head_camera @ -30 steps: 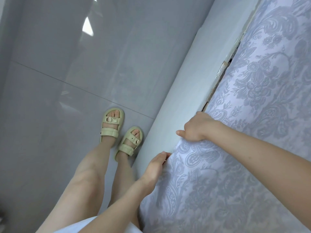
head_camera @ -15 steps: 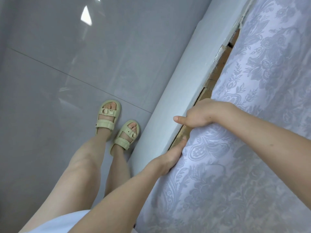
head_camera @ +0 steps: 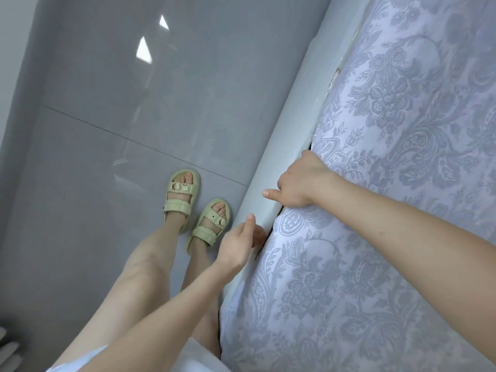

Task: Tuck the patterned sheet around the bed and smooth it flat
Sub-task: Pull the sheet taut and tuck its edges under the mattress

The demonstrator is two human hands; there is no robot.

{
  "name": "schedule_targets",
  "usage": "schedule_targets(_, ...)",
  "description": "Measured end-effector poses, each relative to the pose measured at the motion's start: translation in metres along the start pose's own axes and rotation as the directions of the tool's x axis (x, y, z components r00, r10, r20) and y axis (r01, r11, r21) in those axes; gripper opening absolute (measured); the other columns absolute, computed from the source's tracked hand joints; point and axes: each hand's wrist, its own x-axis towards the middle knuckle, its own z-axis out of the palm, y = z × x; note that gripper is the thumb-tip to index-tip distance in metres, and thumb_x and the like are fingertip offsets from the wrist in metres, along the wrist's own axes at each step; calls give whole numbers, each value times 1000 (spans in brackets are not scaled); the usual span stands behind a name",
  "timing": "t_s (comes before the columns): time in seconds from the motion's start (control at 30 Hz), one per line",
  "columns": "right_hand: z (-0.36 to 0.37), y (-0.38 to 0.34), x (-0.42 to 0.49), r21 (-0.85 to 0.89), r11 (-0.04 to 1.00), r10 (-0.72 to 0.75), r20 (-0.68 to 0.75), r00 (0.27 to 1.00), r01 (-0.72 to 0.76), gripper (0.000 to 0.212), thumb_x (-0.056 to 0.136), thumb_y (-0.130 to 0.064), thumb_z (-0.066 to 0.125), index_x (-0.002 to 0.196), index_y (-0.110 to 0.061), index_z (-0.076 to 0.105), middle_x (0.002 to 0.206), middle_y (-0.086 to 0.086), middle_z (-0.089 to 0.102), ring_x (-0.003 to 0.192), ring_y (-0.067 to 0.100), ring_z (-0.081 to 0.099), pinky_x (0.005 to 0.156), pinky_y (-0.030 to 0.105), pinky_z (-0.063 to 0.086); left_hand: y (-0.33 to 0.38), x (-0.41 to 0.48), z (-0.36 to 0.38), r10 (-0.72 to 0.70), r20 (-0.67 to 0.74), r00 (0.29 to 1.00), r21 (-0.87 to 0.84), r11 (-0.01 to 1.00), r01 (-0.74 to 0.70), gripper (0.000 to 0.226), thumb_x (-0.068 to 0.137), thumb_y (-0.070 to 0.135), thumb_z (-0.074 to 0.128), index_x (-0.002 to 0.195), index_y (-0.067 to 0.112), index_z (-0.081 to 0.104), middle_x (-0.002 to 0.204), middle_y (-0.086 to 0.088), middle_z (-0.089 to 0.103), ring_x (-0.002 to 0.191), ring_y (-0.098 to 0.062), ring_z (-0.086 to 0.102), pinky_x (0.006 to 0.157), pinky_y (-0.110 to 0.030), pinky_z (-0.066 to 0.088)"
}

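Mid-tuck: right hand [head_camera: 300,183] grips the sheet [head_camera: 375,237] edge beside the frame [head_camera: 295,103], left hand [head_camera: 236,244] at the gap, grip indiscernible; this side looks mostly tucked, smoothing left to do.

Soft, even daylight with a cool bluish cast; nothing is harshly lit. The glossy grey floor [head_camera: 107,183] mirrors two bright white patches near the top and hazier reflections below. The patterned sheet [head_camera: 375,264] is evenly bright and its print is crisp; a thin dark shadow fills the gap beside the bed frame [head_camera: 290,130]. The left hand [head_camera: 237,242] is motion-blurred at the fingers; the right hand [head_camera: 298,183] is sharper. Wide-angle distortion bends straight lines and stretches the corners.
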Motion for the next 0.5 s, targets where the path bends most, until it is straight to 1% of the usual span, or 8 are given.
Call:
schedule_targets(0.07,4,-2,6,-40,999,20,36,999,-19,72,95,-61,5,132,-20,52,138,5,51,129,22,43,103,37,25,-14,-9,1,-22,135,991,-54,998,30,54,99,50,26,99,20,70,102,-1,72,102,-17,65,96,-31,46)
schedule_targets(0.1,6,-3,8,-53,998,35,56,998,-32,73,95,-62,6,133,-19,50,140,5,49,130,23,42,102,36,27,-22,-12,4,-62,221,973,-39,997,72,54,98,53,24,102,26,70,106,3,72,105,-14,64,99,-31,44)
schedule_targets(0.17,6,-4,16,-60,996,63,88,994,-58,74,94,-63,8,134,-18,50,142,6,47,132,24,41,101,35,29,-33,-13,13,-165,274,947,-40,982,183,55,94,59,24,105,31,70,109,5,71,106,-14,64,103,-36,41)
schedule_targets(0.27,6,-8,25,-57,993,106,130,986,-100,74,93,-65,10,136,-19,48,144,5,45,132,24,41,101,33,32,-36,-6,12,-270,243,932,-65,954,293,61,98,51,21,110,15,68,112,-6,70,108,-22,63,106,-39,40)
schedule_targets(0.33,6,-11,27,-53,993,109,113,988,-104,73,93,-65,10,134,-19,50,142,4,47,131,24,43,97,33,34,-34,-1,3,-285,280,917,-69,947,315,66,99,49,18,110,7,68,113,-11,69,109,-25,61,105,-35,40)
schedule_targets(0.4,7,-12,21,-37,997,73,6,997,-73,71,94,-63,10,120,-20,60,131,5,57,122,23,51,91,33,35,-34,1,-7,-271,302,914,-63,951,303,68,99,51,17,99,7,69,103,-10,70,96,-24,63,95,-30,44)
schedule_targets(0.43,9,-12,16,-11,999,47,-73,996,-48,68,95,-61,10,105,-21,63,121,4,62,115,23,55,92,34,34,-36,0,-12,-258,290,922,-80,953,292,67,99,52,18,96,7,68,97,-9,70,88,-22,62,89,-29,45)
schedule_targets(0.5,14,-16,2,82,997,9,-223,975,9,58,97,-57,13,79,-23,57,100,3,69,100,22,60,98,37,34,-45,-4,-23,-220,235,947,-164,951,261,63,100,48,21,98,5,67,92,-9,70,84,-22,63,88,-32,48)
